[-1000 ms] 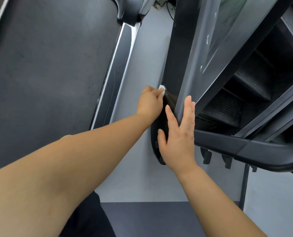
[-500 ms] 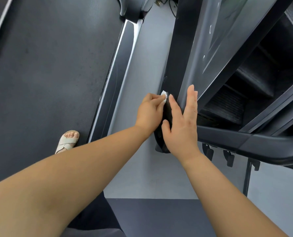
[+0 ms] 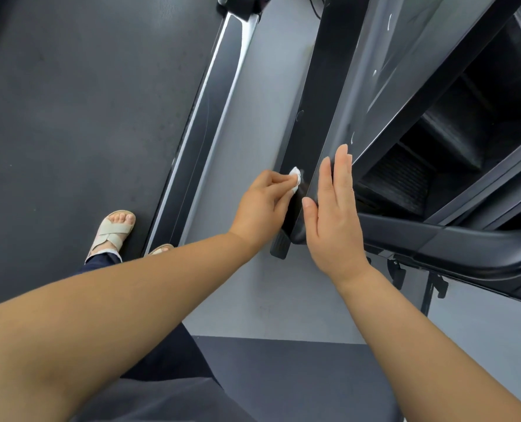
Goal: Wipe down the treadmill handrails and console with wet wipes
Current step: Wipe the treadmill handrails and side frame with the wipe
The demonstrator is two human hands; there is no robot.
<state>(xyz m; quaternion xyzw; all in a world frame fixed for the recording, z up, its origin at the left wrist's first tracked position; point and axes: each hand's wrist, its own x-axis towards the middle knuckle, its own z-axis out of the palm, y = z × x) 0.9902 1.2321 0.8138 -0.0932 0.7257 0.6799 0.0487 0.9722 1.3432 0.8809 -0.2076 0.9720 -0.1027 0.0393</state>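
A black treadmill handrail (image 3: 309,111) runs from the top centre down to the middle of the view. My left hand (image 3: 260,207) pinches a small white wet wipe (image 3: 295,175) and presses it against the left side of the rail near its lower end. My right hand (image 3: 332,214) lies flat with straight fingers against the rail's right face, thumb on the rail's edge. The rail's rounded end (image 3: 280,246) shows just below my left hand. Most of the wipe is hidden in my fingers.
The dark treadmill belt (image 3: 85,102) with its silver-edged side rail (image 3: 204,117) fills the left. A black curved bar (image 3: 450,245) and stepped dark frame lie at the right. Grey floor (image 3: 268,300) is below the hands. My sandalled foot (image 3: 113,231) stands on the belt.
The view has tilted so my foot now shows. My left hand with the wipe has slid slightly along the rail's side. My right hand stays flat on the rail.
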